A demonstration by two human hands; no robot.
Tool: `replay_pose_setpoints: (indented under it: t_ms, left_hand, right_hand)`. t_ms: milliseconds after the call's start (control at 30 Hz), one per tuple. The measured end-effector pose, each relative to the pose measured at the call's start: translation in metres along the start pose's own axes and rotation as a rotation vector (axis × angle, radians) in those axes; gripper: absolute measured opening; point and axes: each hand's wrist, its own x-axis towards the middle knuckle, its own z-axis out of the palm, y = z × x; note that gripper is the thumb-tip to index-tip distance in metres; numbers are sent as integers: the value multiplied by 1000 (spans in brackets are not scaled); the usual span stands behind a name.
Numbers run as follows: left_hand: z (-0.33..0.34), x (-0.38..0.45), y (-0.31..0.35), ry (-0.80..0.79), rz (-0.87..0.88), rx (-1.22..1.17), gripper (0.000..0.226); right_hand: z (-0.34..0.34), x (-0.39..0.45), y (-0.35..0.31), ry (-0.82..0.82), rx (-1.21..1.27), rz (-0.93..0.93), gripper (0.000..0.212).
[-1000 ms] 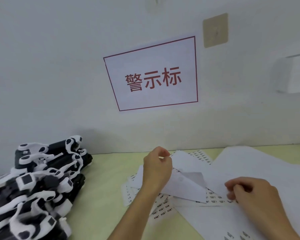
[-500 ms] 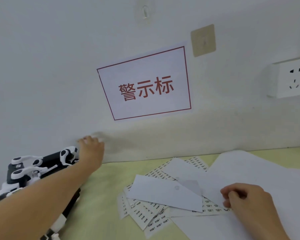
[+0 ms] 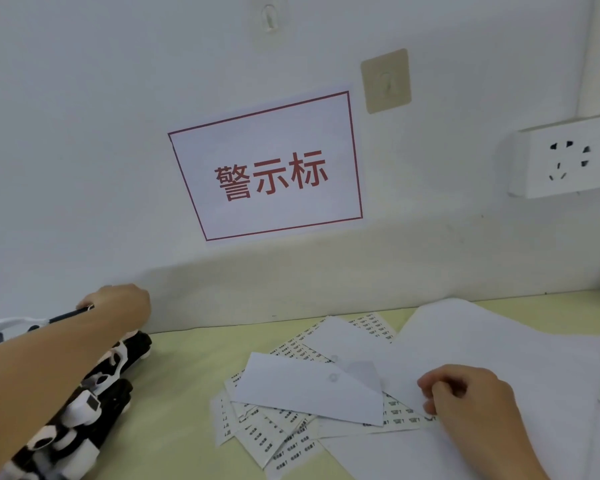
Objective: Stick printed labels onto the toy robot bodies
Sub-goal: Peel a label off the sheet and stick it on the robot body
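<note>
Here the pile of toy robot bodies [image 3: 77, 403] is taken as the landmark: black-and-white pieces heaped at the left edge of the pale green table [image 3: 181, 382], against the wall. The left hand [image 3: 118, 306] is placed on the top of that pile at its far end, and its fingers appear curled round a dark part of the uppermost body, though the fingertips are hidden behind the knuckles; one body is probably being picked out for labelling. The forearm is laid across the pile, so most of the nearer bodies are covered by it.

To the right of the pile, across a bare strip of table, the label sheets [image 3: 281, 441] are fanned out, with small printed labels in rows. They are partly buried under blank white backing sheets [image 3: 309, 389], one lying folded on top. The right hand [image 3: 465, 400] is kept on this paper, well apart from the pile, fingers bent inward and pinching the edge of a sheet, probably so that a label is ready to be applied; whether a peeled label is on a fingertip cannot be told.

On the wall above and right of the pile a red-framed sign [image 3: 271, 168] is posted; further right a beige adhesive hook [image 3: 385, 81] and a white socket [image 3: 565, 161] are mounted. The loose paper overlying the labels is what would hinder the peeling.
</note>
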Motion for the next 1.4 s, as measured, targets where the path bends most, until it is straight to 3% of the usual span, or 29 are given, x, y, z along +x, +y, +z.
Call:
replay_pose_setpoints:
  t_ms: [267, 433, 733, 800, 867, 967, 1100, 1200, 1300, 1400]
  left_hand:
    - [-11, -18, -4, 134, 6, 149, 35]
    - [-18, -39, 9, 348, -8, 293, 34]
    - [-59, -102, 32, 562, 228, 54, 20]
    - [-68, -117, 38, 594, 343, -125, 14]
    - [-78, -129, 48, 566, 442, -458, 10]
    - [-85, -148, 77, 407, 496, -1046, 17]
    - [-57, -172, 134, 289, 502, -1657, 23]
    - [-21, -188, 172, 39, 474, -2087, 34]
    - [8, -195, 194, -147, 421, -2386, 44]
    - [20, -193, 205, -216, 406, -2508, 51]
  right_hand:
    - [2, -1, -2, 9, -54, 6, 40]
    - [2, -1, -3, 14, -59, 22, 40]
    - [-1, -1, -4, -18, -51, 31, 38]
    - [-1, -1, -4, -22, -55, 37, 38]
    - [-1, -2, -5, -26, -60, 42, 38]
    - [-2, -3, -5, -13, -49, 48, 38]
    - [-2, -4, -4, 10, -19, 41, 37]
    - [-1, -3, -1, 7, -10, 27, 34]
    - [2, -2, 0, 34, 48, 14, 29]
    - [2, -1, 1, 66, 118, 26, 25]
